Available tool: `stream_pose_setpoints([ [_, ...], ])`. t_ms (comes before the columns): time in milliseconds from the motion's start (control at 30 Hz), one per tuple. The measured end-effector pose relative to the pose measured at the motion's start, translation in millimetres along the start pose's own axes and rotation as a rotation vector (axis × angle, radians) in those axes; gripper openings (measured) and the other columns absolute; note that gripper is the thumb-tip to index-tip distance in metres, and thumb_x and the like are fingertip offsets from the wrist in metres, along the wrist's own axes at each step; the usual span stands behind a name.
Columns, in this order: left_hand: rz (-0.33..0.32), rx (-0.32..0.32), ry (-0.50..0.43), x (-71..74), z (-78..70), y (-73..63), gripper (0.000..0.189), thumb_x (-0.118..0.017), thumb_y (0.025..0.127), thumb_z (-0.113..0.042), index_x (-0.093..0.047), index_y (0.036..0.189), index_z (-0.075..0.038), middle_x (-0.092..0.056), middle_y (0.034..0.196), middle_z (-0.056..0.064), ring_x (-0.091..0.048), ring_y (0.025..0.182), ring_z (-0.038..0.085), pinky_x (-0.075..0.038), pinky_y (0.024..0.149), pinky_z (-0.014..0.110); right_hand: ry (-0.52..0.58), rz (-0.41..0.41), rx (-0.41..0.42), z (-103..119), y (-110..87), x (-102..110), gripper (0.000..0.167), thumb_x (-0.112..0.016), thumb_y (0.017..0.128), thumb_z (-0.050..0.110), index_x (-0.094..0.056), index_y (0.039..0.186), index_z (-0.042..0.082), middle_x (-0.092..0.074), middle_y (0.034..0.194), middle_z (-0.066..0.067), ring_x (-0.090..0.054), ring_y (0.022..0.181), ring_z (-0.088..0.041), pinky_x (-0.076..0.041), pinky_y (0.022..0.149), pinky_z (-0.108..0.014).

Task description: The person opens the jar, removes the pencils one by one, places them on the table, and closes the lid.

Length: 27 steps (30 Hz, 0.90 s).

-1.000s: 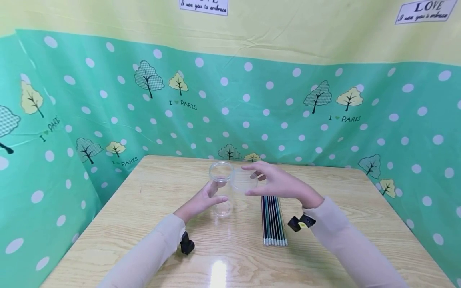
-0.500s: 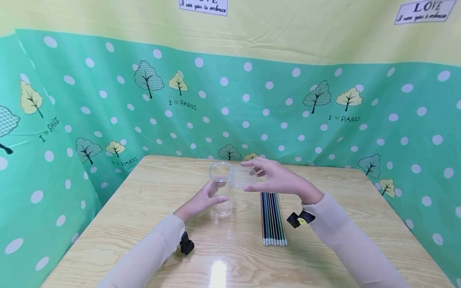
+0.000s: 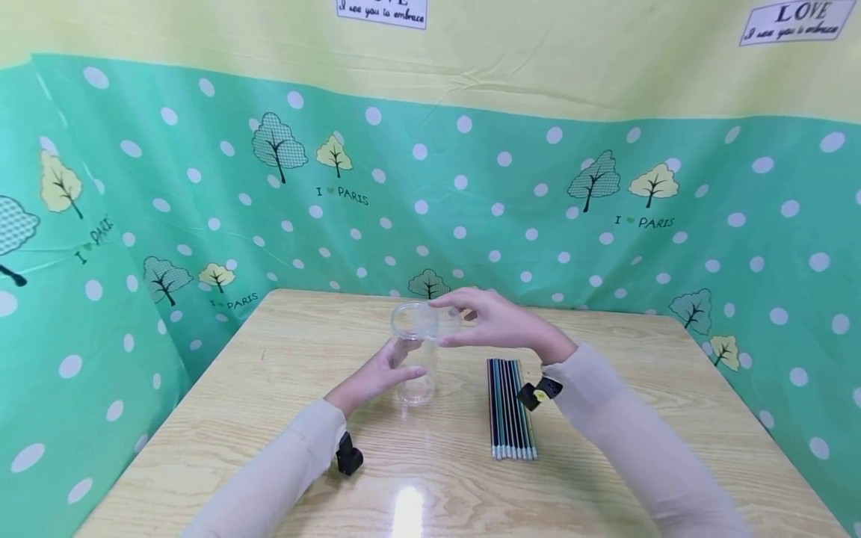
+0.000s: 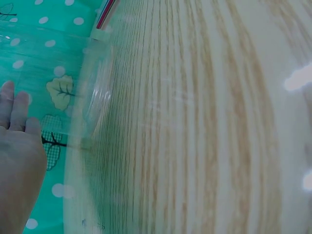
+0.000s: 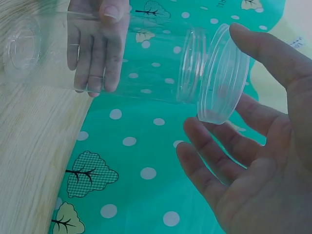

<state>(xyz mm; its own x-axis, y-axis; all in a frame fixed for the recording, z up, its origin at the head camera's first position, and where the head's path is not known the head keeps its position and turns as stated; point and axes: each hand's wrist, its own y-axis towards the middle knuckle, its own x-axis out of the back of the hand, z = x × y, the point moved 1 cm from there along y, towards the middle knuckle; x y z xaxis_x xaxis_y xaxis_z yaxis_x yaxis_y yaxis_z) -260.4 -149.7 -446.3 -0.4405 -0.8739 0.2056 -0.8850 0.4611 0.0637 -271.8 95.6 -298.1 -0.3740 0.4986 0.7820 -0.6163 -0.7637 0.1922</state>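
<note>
A clear cylindrical jar (image 3: 420,357) stands upright on the table. My left hand (image 3: 372,379) grips its side, thumb in front and fingers behind; through the clear wall these fingers (image 5: 97,58) show in the right wrist view. My right hand (image 3: 498,321) holds a clear round lid (image 5: 223,75) by its edge, between thumb and fingers. The lid is slightly tilted beside the jar's threaded mouth (image 5: 191,66); whether they touch I cannot tell. In the left wrist view the jar's base (image 4: 100,92) rests on the wood.
A row of several dark pencils (image 3: 511,411) with white ends lies to the right of the jar on the wooden table (image 3: 303,478). A green and yellow patterned curtain (image 3: 471,187) hangs behind and along the sides.
My right hand has moved left and slightly up, bringing the lid closer to the jar's mouth. The left hand and the jar have stayed in place.
</note>
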Motion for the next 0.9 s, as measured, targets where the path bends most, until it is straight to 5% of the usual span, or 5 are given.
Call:
stream_pose_setpoints([
  [233,-0.001,-0.004,0.022,-1.6,-3.6,-0.9,0.086,-0.068,0.097,-0.024,-0.011,0.160,-0.036,-0.029,0.161,0.009,-0.015,0.151,0.031,-0.016,0.117,0.062,0.044,0.025,-0.006,-3.3,8.8,-5.1,0.061,-0.078,0.089,0.032,-0.056,0.143,0.016,-0.053,0.143,0.000,-0.049,0.129,-0.019,-0.046,0.104,-0.050],
  [900,0.006,0.006,0.030,-1.1,-3.5,-2.2,0.089,-0.068,0.097,-0.027,-0.006,0.160,-0.041,-0.026,0.163,0.006,-0.014,0.151,0.028,-0.015,0.116,0.064,0.006,0.064,0.001,-4.0,33.3,-12.1,0.058,-0.076,0.091,0.032,-0.057,0.143,0.015,-0.053,0.143,-0.001,-0.052,0.125,-0.016,-0.049,0.101,-0.038],
])
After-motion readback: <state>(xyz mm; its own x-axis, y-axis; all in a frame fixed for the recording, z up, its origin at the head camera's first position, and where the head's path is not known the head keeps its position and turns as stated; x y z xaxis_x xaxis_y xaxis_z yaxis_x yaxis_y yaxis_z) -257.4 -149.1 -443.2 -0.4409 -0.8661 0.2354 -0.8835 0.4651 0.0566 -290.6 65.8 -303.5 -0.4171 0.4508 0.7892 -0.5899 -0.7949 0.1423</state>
